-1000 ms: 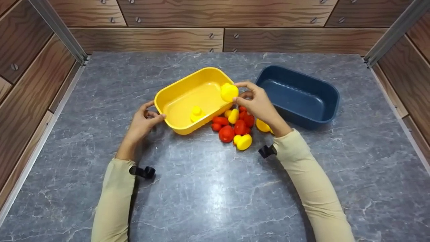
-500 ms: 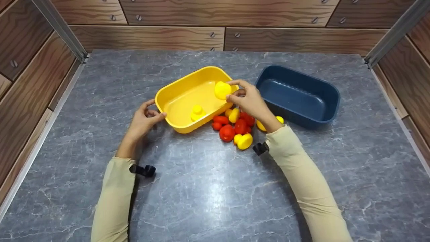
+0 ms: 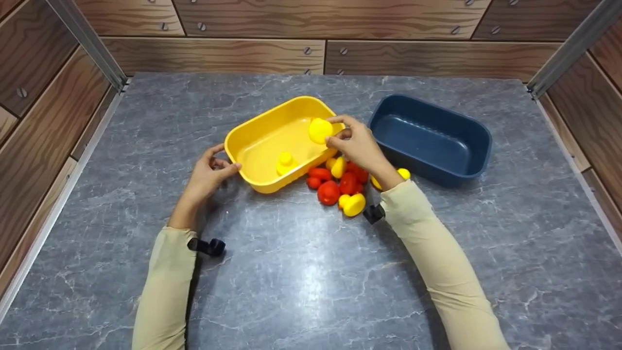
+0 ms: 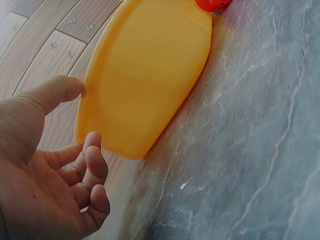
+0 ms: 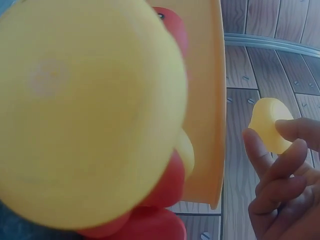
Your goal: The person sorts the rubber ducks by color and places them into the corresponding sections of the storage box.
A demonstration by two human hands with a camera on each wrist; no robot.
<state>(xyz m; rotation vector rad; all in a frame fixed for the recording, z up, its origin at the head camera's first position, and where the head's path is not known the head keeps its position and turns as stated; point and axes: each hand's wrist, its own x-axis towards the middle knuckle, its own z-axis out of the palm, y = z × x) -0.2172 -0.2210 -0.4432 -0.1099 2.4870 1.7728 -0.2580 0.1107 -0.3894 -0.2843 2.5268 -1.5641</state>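
Note:
In the head view, my right hand (image 3: 357, 146) pinches a yellow rubber duck (image 3: 320, 131) between thumb and fingertips, over the right end of a yellow tub (image 3: 265, 187). The right wrist view shows that pinched duck (image 5: 270, 125) above the rim. Another yellow duck (image 3: 285, 164) lies inside the tub near its front wall. My left hand (image 3: 203, 175) holds the tub's left end by the rim, thumb and index finger spread; its other fingers (image 4: 95, 167) are curled. Red and yellow ducks (image 3: 328, 192) lie heaped on the table against the tub's front right side.
A dark blue tub (image 3: 430, 141) stands to the right, behind my right wrist. One more yellow duck (image 3: 403, 173) is partly hidden by that wrist. Wood-patterned panels (image 3: 214, 56) enclose the grey marbled table (image 3: 291, 272) at the back and sides.
My right hand has moved slightly left with the yellow duck, from the tub's right rim to farther over its inside. The left hand and both tubs have stayed in place.

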